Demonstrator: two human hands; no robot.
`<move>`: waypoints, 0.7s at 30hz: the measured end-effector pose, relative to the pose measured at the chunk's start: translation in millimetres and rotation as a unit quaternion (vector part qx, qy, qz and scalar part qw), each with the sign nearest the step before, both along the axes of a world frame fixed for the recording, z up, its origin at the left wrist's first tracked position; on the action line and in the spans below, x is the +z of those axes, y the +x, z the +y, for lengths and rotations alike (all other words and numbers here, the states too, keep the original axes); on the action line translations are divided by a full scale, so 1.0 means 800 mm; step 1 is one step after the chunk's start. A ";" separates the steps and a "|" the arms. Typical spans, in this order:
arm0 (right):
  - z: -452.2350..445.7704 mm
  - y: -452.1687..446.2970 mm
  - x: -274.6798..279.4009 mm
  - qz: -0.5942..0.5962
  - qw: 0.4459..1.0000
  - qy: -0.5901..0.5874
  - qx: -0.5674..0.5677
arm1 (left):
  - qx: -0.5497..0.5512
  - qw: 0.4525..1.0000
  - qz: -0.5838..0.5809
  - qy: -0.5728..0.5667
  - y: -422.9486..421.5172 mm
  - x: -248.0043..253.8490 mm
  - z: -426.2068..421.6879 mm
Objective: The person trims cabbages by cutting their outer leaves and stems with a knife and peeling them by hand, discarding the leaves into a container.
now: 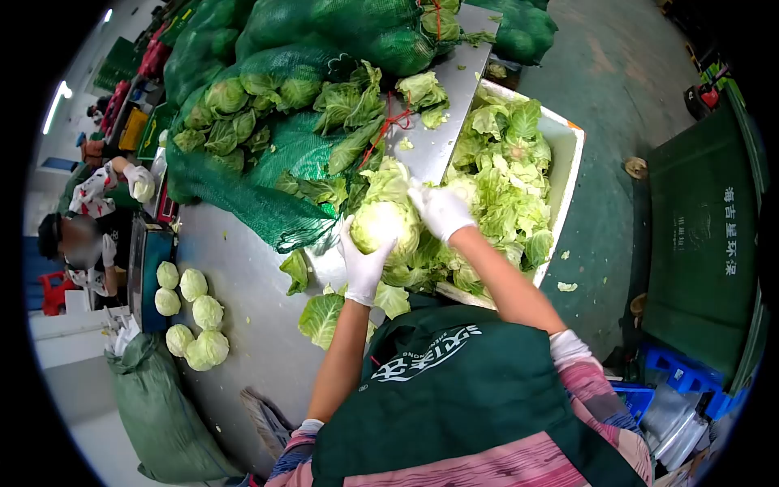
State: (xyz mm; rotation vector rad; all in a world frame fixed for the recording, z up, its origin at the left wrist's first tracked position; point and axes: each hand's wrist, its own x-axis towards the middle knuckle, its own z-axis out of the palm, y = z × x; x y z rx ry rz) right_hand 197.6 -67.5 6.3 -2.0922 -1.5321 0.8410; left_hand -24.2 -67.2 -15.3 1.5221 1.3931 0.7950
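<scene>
1. Head view: the cabbage (381, 226) is between the two gloved hands, above the table (243, 280) and beside the white box (565, 166) of loose leaves (505, 183).
2. Left hand (363, 268): nearer, touching the cabbage; its fingers are spread and curved around the lower left side.
3. Right hand (444, 214): fingers at the upper right edge, so the cabbage lies to their left; whether they pinch a leaf, I cannot tell.
4. The head looks roundish, with no clear long axis.

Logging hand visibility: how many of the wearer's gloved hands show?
2: the left hand holding a cabbage, the right hand beside its upper leaves. Neither is hidden.
</scene>
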 end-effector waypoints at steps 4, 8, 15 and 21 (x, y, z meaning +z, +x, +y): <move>-0.002 0.028 -0.019 -0.018 0.999 0.032 0.032 | -0.057 0.987 -0.149 -0.016 -0.026 -0.001 -0.016; -0.005 0.016 -0.044 -0.039 0.999 -0.029 0.010 | -0.004 0.982 -0.173 -0.076 -0.028 0.018 -0.020; -0.029 -0.062 0.020 0.043 0.998 -0.012 -0.046 | 0.179 0.940 -0.200 -0.212 0.001 0.038 -0.024; -0.019 -0.066 0.000 0.038 0.997 -0.018 -0.065 | 0.124 0.959 -0.190 -0.172 0.007 0.032 -0.028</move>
